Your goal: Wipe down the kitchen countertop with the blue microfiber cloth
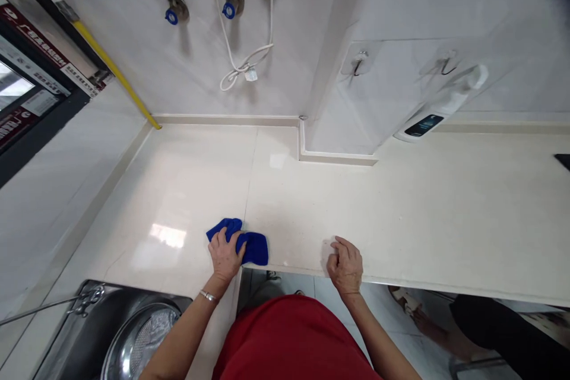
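A blue cloth (253,248) lies bunched on the cream countertop (196,178), close to its front edge. My left hand (225,256) is closed on the cloth and presses it against the surface; its fingers cover the middle part. Off to the right, my right hand (346,266) is loosely curled at the counter's front edge, with nothing visible in it. Whether its fingertips touch the counter I cannot tell. A silver bracelet (208,295) circles my left wrist.
At lower left is a metal sink (71,332) with a steel basin (133,344) in it. A white bottle (440,107) stands against the wall. A white cable (249,62) hangs at the back, near a yellow pipe (118,74). Another person's leg (431,332) shows at lower right.
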`<action>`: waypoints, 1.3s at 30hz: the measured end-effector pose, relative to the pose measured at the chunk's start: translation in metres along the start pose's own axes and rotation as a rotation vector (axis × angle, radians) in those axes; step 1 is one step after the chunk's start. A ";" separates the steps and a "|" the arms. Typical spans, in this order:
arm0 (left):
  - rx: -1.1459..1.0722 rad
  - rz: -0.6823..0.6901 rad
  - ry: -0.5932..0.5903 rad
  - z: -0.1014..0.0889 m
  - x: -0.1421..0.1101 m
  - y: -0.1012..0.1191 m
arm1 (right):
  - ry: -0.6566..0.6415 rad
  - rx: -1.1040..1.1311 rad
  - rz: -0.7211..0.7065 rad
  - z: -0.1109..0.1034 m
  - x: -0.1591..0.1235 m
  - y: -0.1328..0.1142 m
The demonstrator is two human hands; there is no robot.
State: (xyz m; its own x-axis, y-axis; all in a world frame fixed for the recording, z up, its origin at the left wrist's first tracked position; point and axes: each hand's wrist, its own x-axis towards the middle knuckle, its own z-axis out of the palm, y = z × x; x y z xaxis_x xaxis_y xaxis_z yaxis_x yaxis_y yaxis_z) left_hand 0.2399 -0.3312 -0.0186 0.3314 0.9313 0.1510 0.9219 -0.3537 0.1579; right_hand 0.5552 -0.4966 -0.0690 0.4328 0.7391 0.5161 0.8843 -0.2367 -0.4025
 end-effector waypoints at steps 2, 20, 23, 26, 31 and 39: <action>-0.017 -0.015 0.022 0.003 0.020 0.002 | 0.001 -0.004 0.003 0.001 0.001 -0.001; -0.012 0.023 0.101 0.001 0.069 0.013 | 0.013 0.033 0.026 0.004 0.002 -0.003; 0.008 0.095 0.075 -0.006 0.025 0.007 | 0.013 0.036 0.011 0.004 0.003 -0.002; 0.042 0.197 0.066 -0.012 -0.017 -0.012 | 0.016 0.035 -0.005 0.003 0.004 -0.002; 0.094 0.174 0.096 -0.019 -0.054 -0.041 | 0.007 0.010 0.007 0.002 0.004 -0.003; 0.107 -0.107 0.087 -0.008 0.007 -0.014 | -0.049 -0.019 0.038 -0.001 0.004 -0.007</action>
State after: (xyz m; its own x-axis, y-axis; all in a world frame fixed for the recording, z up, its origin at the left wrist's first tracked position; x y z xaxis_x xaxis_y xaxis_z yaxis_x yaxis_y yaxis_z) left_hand 0.2278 -0.3204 -0.0115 0.2159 0.9504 0.2239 0.9686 -0.2375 0.0741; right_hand 0.5512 -0.4929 -0.0631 0.4577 0.7591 0.4628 0.8706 -0.2771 -0.4065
